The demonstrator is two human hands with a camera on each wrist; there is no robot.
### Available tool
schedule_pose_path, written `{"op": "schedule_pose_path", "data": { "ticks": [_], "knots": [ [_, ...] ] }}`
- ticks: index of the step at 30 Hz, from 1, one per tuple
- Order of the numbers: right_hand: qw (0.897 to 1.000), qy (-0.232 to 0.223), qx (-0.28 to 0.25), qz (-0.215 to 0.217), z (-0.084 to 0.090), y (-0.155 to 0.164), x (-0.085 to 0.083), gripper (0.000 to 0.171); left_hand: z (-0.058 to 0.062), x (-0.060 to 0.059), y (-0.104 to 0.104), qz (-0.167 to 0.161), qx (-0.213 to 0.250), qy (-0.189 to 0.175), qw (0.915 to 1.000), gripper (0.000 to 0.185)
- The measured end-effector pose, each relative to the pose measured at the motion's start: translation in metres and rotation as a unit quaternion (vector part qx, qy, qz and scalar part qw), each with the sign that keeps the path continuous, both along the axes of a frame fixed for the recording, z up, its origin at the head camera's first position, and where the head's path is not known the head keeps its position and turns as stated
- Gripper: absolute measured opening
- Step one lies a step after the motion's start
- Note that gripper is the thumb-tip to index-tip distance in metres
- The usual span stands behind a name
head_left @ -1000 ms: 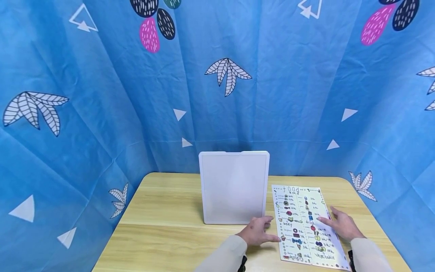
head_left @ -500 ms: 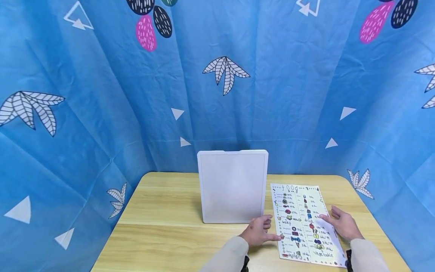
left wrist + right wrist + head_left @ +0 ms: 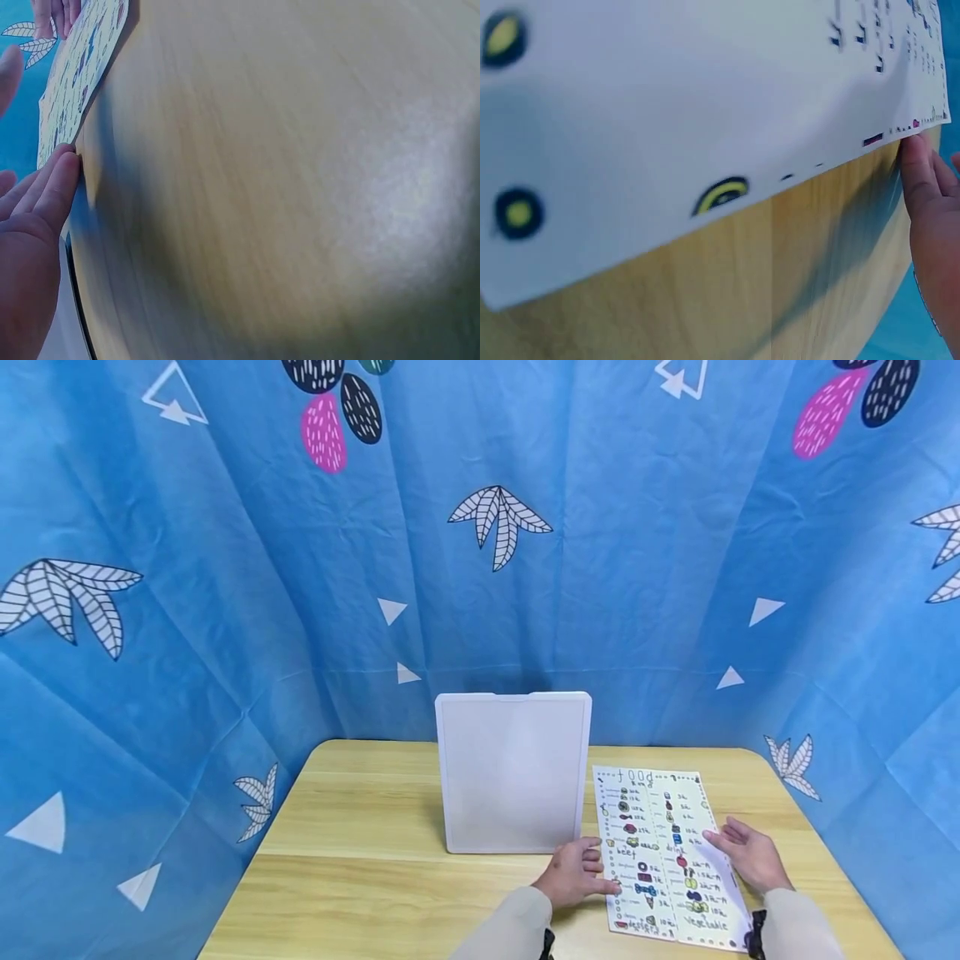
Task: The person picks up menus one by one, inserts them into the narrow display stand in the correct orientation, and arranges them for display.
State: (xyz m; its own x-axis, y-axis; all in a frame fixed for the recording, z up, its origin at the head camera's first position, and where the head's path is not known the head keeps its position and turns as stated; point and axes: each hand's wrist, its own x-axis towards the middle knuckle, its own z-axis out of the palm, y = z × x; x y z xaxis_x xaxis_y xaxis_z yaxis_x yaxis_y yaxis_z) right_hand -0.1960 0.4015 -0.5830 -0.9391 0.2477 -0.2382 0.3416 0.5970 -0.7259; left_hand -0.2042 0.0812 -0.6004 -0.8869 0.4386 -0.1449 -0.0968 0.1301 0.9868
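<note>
two hands are at work on one printed sheet point(image 3: 660, 852), which lies flat on the right half of the tabletop point(image 3: 360, 860), just right of a white board point(image 3: 513, 772) standing upright near the middle. from your head view, your left hand point(image 3: 573, 872) sits at the sheet's left edge with its fingers stretched out and relaxed, their tips touching the paper's margin, gripping nothing. your right hand point(image 3: 746, 856) rests at the sheet's right edge, fingers spread and loosely straight, lying on the paper without pinching it. the sheet lies between your two hands, its far end reaching toward the blue patterned cloth point(image 3: 225, 568) that hangs behind and around the tabletop.

your left wrist view adds what the head view cannot: the fingertips point(image 3: 64, 176) of your left hand press right against the sheet's point(image 3: 79, 67) edge, and the paper's rim sits slightly above the wood point(image 3: 300, 187), casting a shadow along it. the fingers of your other hand point(image 3: 56, 15) show at the far side of the paper.

your right wrist view shows the sheet point(image 3: 667, 97) from close up, blurred, with yellow and black drawings near its edge, and your left hand's fingers point(image 3: 919, 172) touching the far corner where small print runs. your right hand itself does not show there.
</note>
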Motion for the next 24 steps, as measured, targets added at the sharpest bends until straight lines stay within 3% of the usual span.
{"op": "schedule_pose_path", "data": {
  "ticks": [4,13,19,24],
  "knots": [
    [1.000,0.011,-0.014,-0.018,-0.002,0.000,0.001,0.090,-0.001,-0.001,0.000,0.021,-0.001,0.010,0.9997,0.073],
    [0.989,0.021,-0.089,-0.119,-0.008,-0.005,0.003,0.056,0.008,0.001,0.005,0.054,-0.022,0.046,0.9972,0.054],
    [0.974,0.047,-0.150,-0.165,-0.002,-0.007,0.001,0.056,0.011,0.002,0.008,0.081,-0.082,0.063,0.9913,0.044],
    [0.956,0.068,-0.222,-0.181,0.001,-0.006,-0.001,0.054,0.012,0.001,0.010,0.110,-0.074,0.061,0.9894,0.032]
  ]
}}
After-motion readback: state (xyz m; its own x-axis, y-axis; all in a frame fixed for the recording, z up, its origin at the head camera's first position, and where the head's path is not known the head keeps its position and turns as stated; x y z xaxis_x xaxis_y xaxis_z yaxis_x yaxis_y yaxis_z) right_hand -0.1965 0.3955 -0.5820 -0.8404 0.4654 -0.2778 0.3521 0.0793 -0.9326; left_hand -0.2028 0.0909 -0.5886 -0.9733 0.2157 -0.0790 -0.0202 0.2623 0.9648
